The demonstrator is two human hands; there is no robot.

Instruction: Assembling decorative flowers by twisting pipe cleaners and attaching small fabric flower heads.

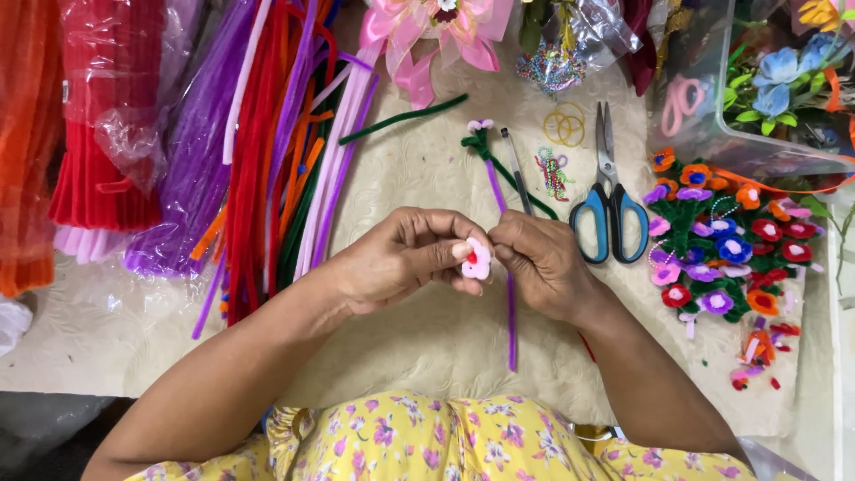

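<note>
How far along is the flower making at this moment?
Done: a cluster of finished small pipe-cleaner flowers lies right. In hand: left hand and right hand pinch a pink-and-red flower head. Left: many unused pipe cleaners remain heaped.

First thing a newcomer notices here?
At centre, the left hand and right hand pinch a small pink flower with a red centre. A heap of pipe cleaners fills the upper left. A cluster of finished flowers lies at right, beside blue-handled scissors.
</note>
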